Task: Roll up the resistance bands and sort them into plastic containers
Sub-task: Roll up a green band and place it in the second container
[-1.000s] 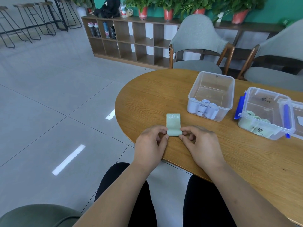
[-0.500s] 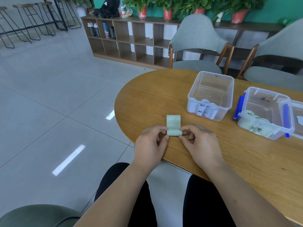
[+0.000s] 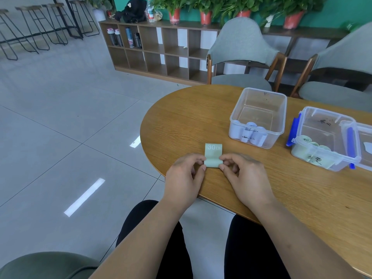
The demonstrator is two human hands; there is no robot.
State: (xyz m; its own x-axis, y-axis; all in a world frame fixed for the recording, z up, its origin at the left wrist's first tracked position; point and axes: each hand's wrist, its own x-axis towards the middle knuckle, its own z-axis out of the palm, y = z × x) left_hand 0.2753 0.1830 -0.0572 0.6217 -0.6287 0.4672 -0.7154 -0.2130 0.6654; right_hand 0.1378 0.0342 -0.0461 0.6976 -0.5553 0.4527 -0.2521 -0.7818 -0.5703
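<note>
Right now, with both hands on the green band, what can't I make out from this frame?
1. Head view: fingertips of the left hand and right hand cover the roll ends of the green band, hiding its number of turns.
2. Head view: handwriting on the white-roll container and green-roll container is too small to read.
3. Head view: the third container is cut off by the right edge.

Pale green band (image 3: 213, 156), white "30 LB" print; brown wood-grain table (image 3: 181, 117).

Band (image 3: 213, 156) on table (image 3: 181, 121) between left hand (image 3: 184, 178) and right hand (image 3: 245, 178); first container (image 3: 237, 111) beyond, second container (image 3: 324, 112) rightward.
</note>
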